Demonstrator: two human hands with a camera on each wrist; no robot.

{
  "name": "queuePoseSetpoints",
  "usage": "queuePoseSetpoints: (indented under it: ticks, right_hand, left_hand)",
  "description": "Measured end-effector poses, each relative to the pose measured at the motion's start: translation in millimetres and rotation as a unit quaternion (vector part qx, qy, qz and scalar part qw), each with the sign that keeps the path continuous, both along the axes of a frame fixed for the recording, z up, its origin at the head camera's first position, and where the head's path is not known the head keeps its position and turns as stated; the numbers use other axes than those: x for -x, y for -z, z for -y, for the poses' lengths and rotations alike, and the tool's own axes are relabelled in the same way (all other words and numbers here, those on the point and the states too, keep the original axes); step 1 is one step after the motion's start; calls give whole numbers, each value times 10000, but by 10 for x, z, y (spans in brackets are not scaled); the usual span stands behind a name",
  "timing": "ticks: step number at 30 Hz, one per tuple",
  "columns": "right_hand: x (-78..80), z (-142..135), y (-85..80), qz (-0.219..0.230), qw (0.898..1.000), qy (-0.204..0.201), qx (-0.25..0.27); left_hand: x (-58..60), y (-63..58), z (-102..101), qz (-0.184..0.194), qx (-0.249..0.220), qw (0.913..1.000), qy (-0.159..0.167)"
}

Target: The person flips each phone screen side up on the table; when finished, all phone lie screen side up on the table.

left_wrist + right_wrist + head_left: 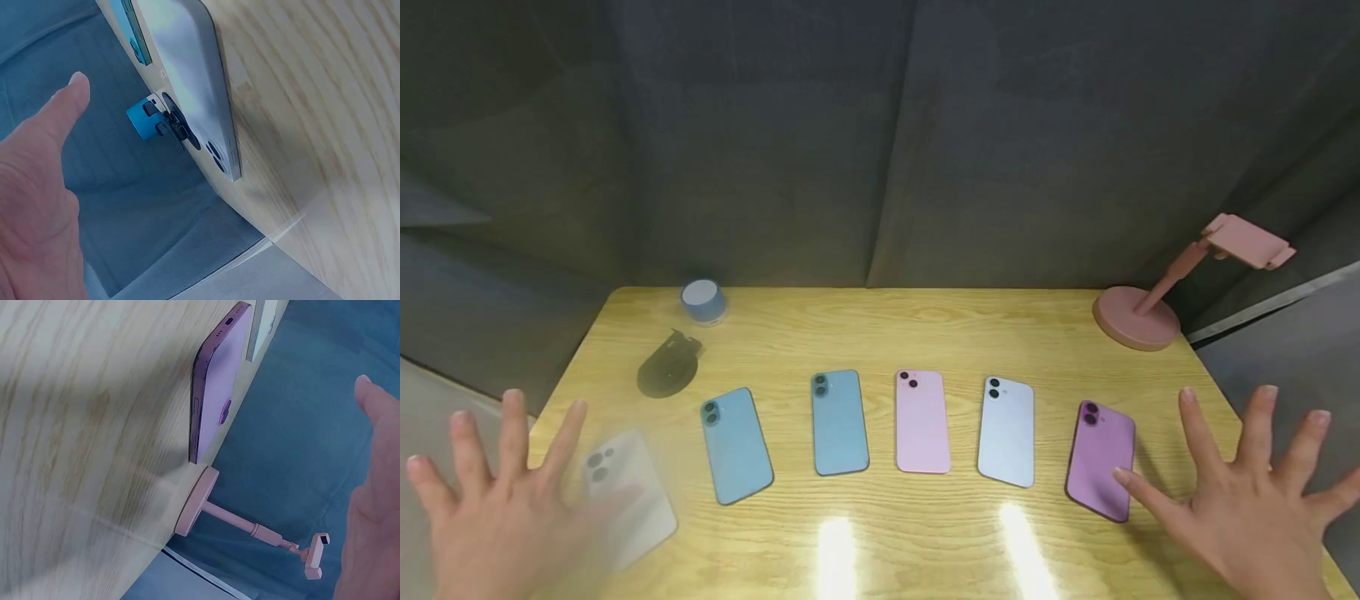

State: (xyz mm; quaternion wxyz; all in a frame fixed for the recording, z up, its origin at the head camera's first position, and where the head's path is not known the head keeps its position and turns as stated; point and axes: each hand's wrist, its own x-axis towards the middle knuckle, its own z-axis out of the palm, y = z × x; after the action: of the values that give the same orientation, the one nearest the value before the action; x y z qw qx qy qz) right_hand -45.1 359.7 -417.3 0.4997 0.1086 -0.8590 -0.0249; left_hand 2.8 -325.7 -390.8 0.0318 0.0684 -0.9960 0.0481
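In the head view my left hand (501, 500) is spread over the table's left side, nearest a white phone (632, 500) that looks hazy there. My right hand (1255, 508), fingers also spread, hovers at the right, its thumb tip overlapping a purple phone (1101, 462). Both hands hold nothing. Between them, back up, lie a blue phone (737, 446), a second blue phone (840, 429), a pink phone (922, 425) and a pale blue-white phone (1006, 437). The wrist views show the white phone (194, 75) and purple phone (219, 381) apart from the hands.
A pink phone stand (1138, 318) occupies the table's back right corner. At the back left are a small blue cylinder (703, 302) and a dark round-based stand (668, 368). Dark cloth (775, 167) hangs behind the wooden table (880, 333).
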Motion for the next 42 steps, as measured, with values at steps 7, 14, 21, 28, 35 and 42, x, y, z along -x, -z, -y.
queuePoseSetpoints:
  ticks: [7,14,21,28,35,42]
  right_hand:
    - [-87,59,-91,863,9959,108,241]
    - [-236,228,-226,3657,9184,107,1503]
    - [-85,555,-81,3036,9170,-1328,2220]
    - [-28,1054,-127,3138,8567,-1984,3580]
    - [108,1706,-165,3452,7585,-3305,4431]
    - [278,2477,-57,3981,6622,-4216,4746]
  left_hand:
    - [-10,1,15,-81,-81,9999,39]
    - [-11,2,-10,-369,-328,9985,221]
    - [-117,29,-70,-1377,-1111,9837,315]
    - [-266,120,-95,-2577,-2059,9431,432]
    - [-391,158,-171,-2182,-3203,9219,5]
    - [-480,203,-234,-1347,-4176,8947,-838]
